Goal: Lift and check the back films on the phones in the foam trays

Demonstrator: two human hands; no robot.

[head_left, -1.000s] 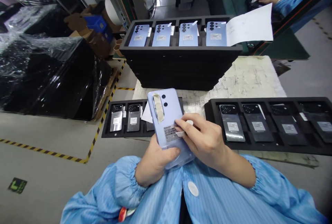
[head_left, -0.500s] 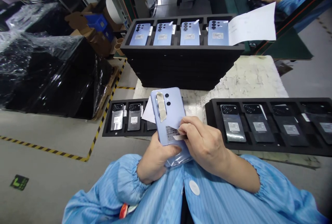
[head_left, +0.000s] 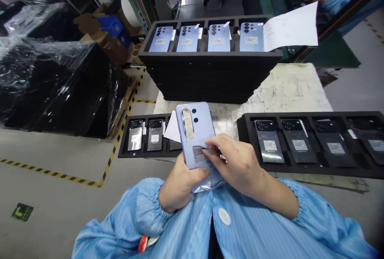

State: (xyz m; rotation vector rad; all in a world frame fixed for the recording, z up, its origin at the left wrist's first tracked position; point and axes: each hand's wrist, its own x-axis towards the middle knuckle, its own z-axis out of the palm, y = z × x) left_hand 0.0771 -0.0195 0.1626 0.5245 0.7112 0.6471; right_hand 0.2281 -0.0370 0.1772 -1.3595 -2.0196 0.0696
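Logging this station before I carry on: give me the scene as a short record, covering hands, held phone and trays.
left hand: grips light-blue smartphone, thumb across its back
right hand: at the printed label; anything pinched unclear
held smartphone: back facing camera, beige tape strip near top
rear tray: four blue smartphones, atop a black stack
right tray: four dark smartphones in view
left tray: at least three dark smartphones, one partly hidden

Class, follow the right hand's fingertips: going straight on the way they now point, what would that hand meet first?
Most likely the printed label on the back of the light-blue smartphone; the right hand seems at or just above it, contact being unclear.
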